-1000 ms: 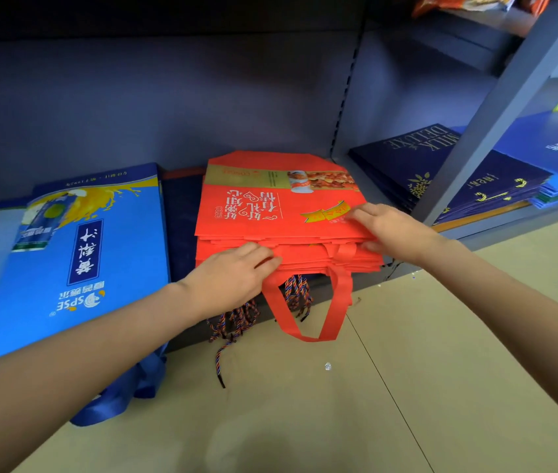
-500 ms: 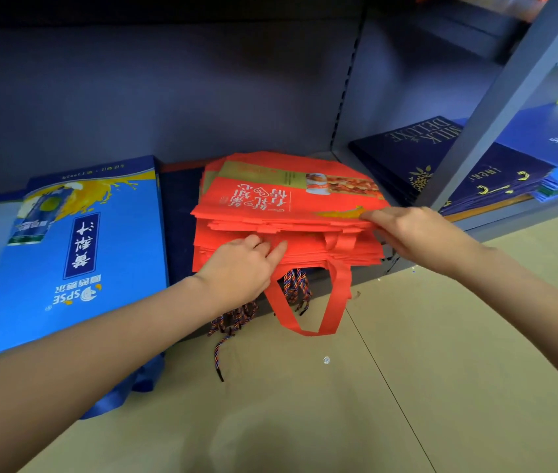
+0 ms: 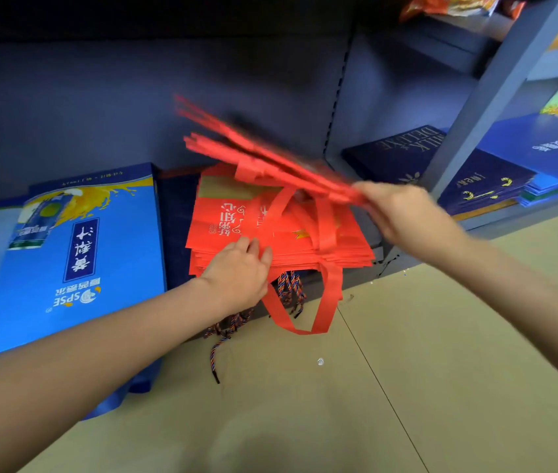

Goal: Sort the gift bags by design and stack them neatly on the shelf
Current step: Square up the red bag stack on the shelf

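A dark grey-blue metal back panel (image 3: 134,97) rises beyond the fingers, split by a perforated vertical upright strip (image 3: 334,107). Right of the fingers a slanted grey-blue metal shelf post (image 3: 489,97) crosses the view, carrying an upper grey shelf board (image 3: 557,63). Below and nearer than the fingers lies a pale beige smooth floor (image 3: 407,387) with thin dark seam lines. Light is dim at the back and brighter on the floor.

The floor (image 3: 441,336) is evenly and brightly lit, while the shelf recess (image 3: 134,80) sits dim and bluish — the lifted red gift bags (image 3: 264,158) smear with motion blur, and wide-angle distortion bends the shelf upright (image 3: 496,87).
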### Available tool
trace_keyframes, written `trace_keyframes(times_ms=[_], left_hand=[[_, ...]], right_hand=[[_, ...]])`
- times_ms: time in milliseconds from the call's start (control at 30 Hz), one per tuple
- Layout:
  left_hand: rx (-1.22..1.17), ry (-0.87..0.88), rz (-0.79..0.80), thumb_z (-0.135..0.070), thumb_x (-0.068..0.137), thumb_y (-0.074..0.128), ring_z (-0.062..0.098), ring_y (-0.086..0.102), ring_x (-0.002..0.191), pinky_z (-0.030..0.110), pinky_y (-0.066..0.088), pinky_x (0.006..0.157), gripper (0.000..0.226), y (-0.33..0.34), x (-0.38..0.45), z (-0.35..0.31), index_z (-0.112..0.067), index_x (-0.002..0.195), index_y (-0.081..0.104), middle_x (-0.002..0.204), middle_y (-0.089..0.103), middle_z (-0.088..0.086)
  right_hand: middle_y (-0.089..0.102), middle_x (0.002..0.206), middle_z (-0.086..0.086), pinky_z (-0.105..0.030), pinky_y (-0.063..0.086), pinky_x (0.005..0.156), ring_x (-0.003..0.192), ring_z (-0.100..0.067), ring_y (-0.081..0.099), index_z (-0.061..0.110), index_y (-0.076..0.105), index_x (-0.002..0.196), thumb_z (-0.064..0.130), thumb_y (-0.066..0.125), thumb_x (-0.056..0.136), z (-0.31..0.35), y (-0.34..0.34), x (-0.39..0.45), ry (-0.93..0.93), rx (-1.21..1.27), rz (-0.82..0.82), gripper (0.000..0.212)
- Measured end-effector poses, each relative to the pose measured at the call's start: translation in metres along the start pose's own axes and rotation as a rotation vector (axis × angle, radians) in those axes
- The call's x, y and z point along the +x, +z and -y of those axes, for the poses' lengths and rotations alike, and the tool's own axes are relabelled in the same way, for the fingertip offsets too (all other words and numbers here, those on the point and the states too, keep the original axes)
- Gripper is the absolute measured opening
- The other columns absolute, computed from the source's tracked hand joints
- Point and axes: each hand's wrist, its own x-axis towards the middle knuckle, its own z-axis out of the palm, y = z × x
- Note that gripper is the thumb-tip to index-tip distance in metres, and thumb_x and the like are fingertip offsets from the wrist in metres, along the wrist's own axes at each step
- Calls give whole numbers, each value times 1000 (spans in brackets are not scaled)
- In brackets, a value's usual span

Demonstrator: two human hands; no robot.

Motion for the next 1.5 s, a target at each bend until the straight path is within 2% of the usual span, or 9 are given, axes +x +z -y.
trace_keyframes(times_ms=[133, 300, 567, 800, 967, 1100, 1233, 1367, 1500], left_hand=[[-74, -6, 12, -37, 97, 36, 33, 37, 126, 39, 35, 106, 64, 3, -11, 1, 0, 146, 18, 140, 37, 22], [-173, 123, -194, -20, 65, 78, 36, 63, 105, 44, 57, 78, 55, 13, -23, 15, 3, 113, 65, 115, 63, 24], [-241, 340, -312, -32, 80, 33, 26, 56, 120, 37, 49, 96, 59, -11, 6, -26, -1, 121, 61, 130, 57, 16], [-190, 136, -109, -45, 101, 23, 20, -6, 146, 31, -4, 116, 68, -22, 38, -51, -5, 149, -5, 157, -10, 13], [-185, 83, -190, -44, 89, 32, 30, 48, 126, 36, 34, 108, 66, -21, 43, -55, 3, 132, 49, 136, 50, 21], [-271, 40, 5, -42, 100, 28, 30, 21, 139, 37, 16, 114, 68, -22, 44, -56, 4, 147, 10, 153, 18, 21], [-318, 69, -61, -37, 100, 29, 29, 34, 133, 35, 27, 112, 60, -15, 34, -49, 6, 142, 28, 145, 35, 21], [-394, 241, -379, -23, 83, 37, 25, 68, 88, 37, 57, 76, 43, -5, 18, -6, -3, 100, 71, 101, 71, 12], [-339, 64, -244, -37, 93, 38, 31, 46, 128, 49, 36, 104, 52, 5, 7, 50, -10, 136, 48, 141, 46, 14]], right_hand=[[57, 117, -7, -36, 46, 73, 101, -32, 60, 14, 40, 133, 0, 46, 87, 26, 53, -25, 24, -81, 293, 49], [56, 117, -6, -36, 44, 72, 102, -31, 58, 15, 41, 133, 4, 44, 91, 5, 77, 2, 40, -127, 277, 43], [62, 109, -15, -46, 51, 71, 92, -37, 63, 10, 48, 132, -4, 49, 85, -23, 63, 12, 12, -75, 97, 49], [61, 110, -19, -44, 48, 66, 87, -41, 62, 7, 49, 133, -10, 48, 81, -17, 49, 20, 6, -115, 15, 55], [63, 115, -21, -42, 53, 61, 91, -40, 65, 1, 57, 124, -7, 41, 75, -16, 41, 25, -25, -107, -126, 52], [66, 105, -20, -41, 56, 59, 87, -37, 67, 0, 62, 115, 8, 31, 78, -8, 67, 3, -92, -59, -19, 49], [55, 130, -19, -46, 53, 83, 113, -36, 57, 1, 48, 134, -7, 53, 84, -8, 89, -10, -90, -7, 156, 51], [40, 145, -12, -43, 43, 99, 130, -29, 42, 8, 31, 145, -1, 46, 93, -10, 96, -13, -78, -23, 256, 55], [35, 149, -7, -39, 38, 105, 134, -25, 37, 13, 26, 148, -4, 43, 93, -16, 97, -8, -82, -25, 281, 60]])
